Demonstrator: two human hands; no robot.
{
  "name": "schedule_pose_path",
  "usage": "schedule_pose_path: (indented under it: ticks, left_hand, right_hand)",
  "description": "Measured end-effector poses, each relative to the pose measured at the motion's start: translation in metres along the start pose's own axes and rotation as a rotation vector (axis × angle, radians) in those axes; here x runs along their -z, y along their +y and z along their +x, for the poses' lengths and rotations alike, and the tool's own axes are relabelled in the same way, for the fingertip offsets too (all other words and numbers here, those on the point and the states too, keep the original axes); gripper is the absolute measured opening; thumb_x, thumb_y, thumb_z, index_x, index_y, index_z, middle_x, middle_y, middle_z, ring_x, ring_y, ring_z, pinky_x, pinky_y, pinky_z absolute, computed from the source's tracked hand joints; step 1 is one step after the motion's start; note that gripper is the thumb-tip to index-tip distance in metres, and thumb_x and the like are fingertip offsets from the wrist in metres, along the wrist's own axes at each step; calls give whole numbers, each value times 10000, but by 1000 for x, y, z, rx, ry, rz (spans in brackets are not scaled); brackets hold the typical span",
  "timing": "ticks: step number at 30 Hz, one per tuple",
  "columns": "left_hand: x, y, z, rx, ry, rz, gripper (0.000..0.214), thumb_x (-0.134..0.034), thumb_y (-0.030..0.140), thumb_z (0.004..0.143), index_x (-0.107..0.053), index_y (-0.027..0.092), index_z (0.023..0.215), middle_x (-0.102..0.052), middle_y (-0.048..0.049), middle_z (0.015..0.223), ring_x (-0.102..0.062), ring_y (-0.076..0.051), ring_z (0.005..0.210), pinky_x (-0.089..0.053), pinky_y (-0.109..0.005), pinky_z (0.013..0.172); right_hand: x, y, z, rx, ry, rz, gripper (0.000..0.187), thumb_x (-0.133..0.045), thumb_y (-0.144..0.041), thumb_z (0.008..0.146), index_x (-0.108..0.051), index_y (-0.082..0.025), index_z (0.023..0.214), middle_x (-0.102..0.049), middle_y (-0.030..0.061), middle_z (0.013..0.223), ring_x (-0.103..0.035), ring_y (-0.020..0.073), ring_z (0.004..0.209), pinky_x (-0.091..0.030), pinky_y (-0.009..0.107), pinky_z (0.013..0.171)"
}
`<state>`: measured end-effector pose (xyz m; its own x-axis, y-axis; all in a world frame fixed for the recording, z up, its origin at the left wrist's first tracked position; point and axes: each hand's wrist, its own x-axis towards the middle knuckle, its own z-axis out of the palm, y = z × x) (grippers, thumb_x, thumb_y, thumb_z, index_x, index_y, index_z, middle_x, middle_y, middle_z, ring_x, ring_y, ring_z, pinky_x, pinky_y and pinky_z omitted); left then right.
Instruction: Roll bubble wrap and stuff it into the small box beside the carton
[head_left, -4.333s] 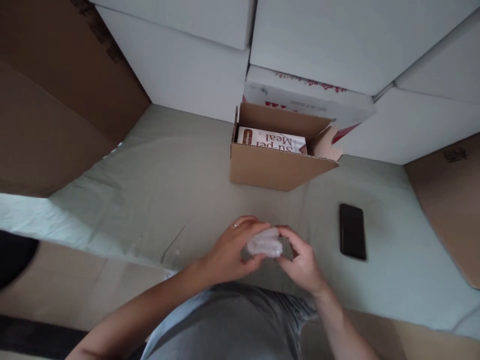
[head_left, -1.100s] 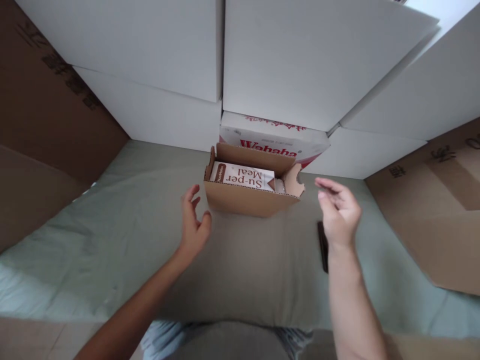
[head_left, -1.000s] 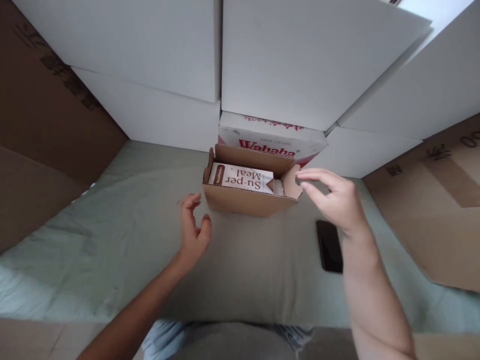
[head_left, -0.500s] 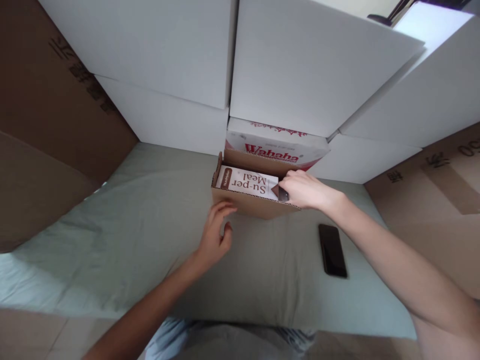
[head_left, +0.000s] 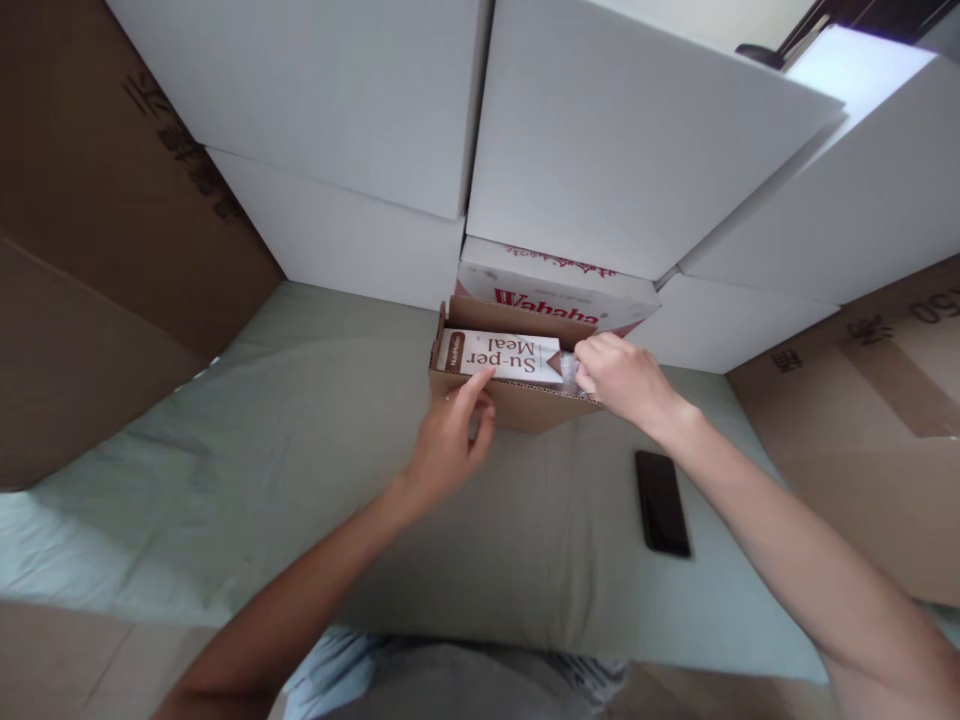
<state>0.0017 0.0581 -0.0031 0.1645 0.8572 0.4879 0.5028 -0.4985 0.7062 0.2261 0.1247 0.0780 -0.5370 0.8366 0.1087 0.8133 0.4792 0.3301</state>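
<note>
A small open brown cardboard box (head_left: 525,405) stands on the pale green sheet. Inside it lies a white carton printed "Su-per Meal" (head_left: 499,358). My left hand (head_left: 450,440) rests at the box's front wall, index finger stretched up onto the carton's near edge. My right hand (head_left: 619,378) is at the box's right end, fingers curled and pressed on a clear crinkled plastic wad (head_left: 568,368) beside the carton. The right end of the box is hidden under that hand.
White boxes are stacked behind, one printed "Wahaha" (head_left: 555,290). Large brown cartons stand at the left (head_left: 97,240) and right (head_left: 877,400). A black phone (head_left: 661,502) lies face up on the sheet (head_left: 285,470), right of the box.
Both hands held a clear plastic wad near my body, then reached forward. The right hand went into the box's right end; the left moved up to the box's front and the carton.
</note>
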Motion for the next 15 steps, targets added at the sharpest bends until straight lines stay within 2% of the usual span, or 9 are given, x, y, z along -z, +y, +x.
schedule_pose_path:
  ticks: [4, 9, 12, 15]
  left_hand:
    - [-3, 1, 5, 9, -20, 21, 501, -452, 141, 855, -333, 168, 1341, -615, -56, 912, -586, -170, 846, -475, -320, 775]
    - [-5, 1, 5, -3, -30, 28, 559, -452, 132, 844, -282, 161, 1376, -604, -67, 938, -580, -174, 868, -479, -314, 770]
    - [-7, 1, 4, 12, -25, 20, 587, -452, 144, 846, -251, 165, 1397, -598, -78, 968, -569, -181, 898, -479, -314, 763]
    - [-8, 4, -2, 15, -29, -87, 626, -449, 162, 864, -176, 181, 1426, -601, -63, 957, -570, -161, 840, -480, -306, 748]
  right_hand:
    - [-5, 7, -7, -142, 207, 42, 195, -413, -144, 815, -607, -152, 822, -664, 74, 808, -588, 184, 728, -354, 280, 579]
    - [7, 17, -23, -358, 528, 267, 183, -456, -180, 815, -632, -185, 863, -686, 43, 825, -610, 168, 690, -438, 281, 627]
    - [19, 11, -44, -460, 793, 522, 165, -500, -208, 821, -650, -209, 890, -687, 44, 848, -635, 185, 729, -491, 322, 675]
    - [30, -6, -71, -544, 1107, 728, 139, -538, -249, 825, -672, -258, 859, -672, 44, 828, -645, 224, 767, -501, 384, 685]
